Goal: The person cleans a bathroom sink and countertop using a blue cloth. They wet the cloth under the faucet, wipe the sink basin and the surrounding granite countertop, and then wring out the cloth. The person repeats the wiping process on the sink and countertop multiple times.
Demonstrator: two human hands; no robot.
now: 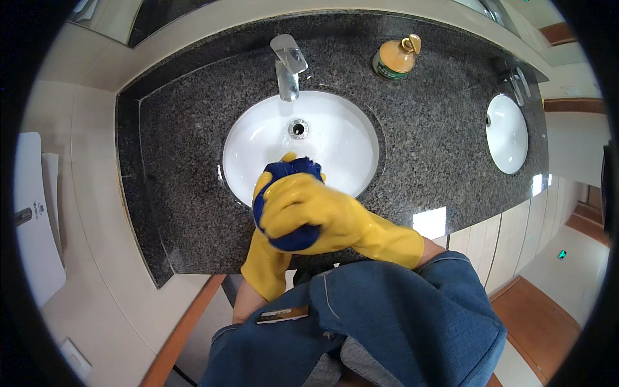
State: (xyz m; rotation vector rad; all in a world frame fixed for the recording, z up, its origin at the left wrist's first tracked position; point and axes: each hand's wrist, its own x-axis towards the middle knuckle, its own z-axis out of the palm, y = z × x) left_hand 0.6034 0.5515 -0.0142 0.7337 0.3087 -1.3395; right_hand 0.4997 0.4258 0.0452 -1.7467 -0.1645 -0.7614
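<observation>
Both my hands wear yellow rubber gloves and are together over the front edge of a white oval sink (338, 145). My right hand (309, 210) lies on top, its fingers curled over a bunched dark blue cloth (295, 238). Beneath and to the left, my left hand (263, 193) holds the same cloth from the side, partly hidden by the right one. The right glove is slightly blurred. Behind the sink stands a chrome faucet (288, 72), with a round drain (299, 129) in the basin below its spout.
A pump bottle (395, 59) stands on the dark speckled stone countertop (435, 126), right of the faucet. A second sink (507, 135) with its faucet is at the far right. A white dispenser (38, 208) hangs on the left wall, and a raised stone edge borders the counter's back and left.
</observation>
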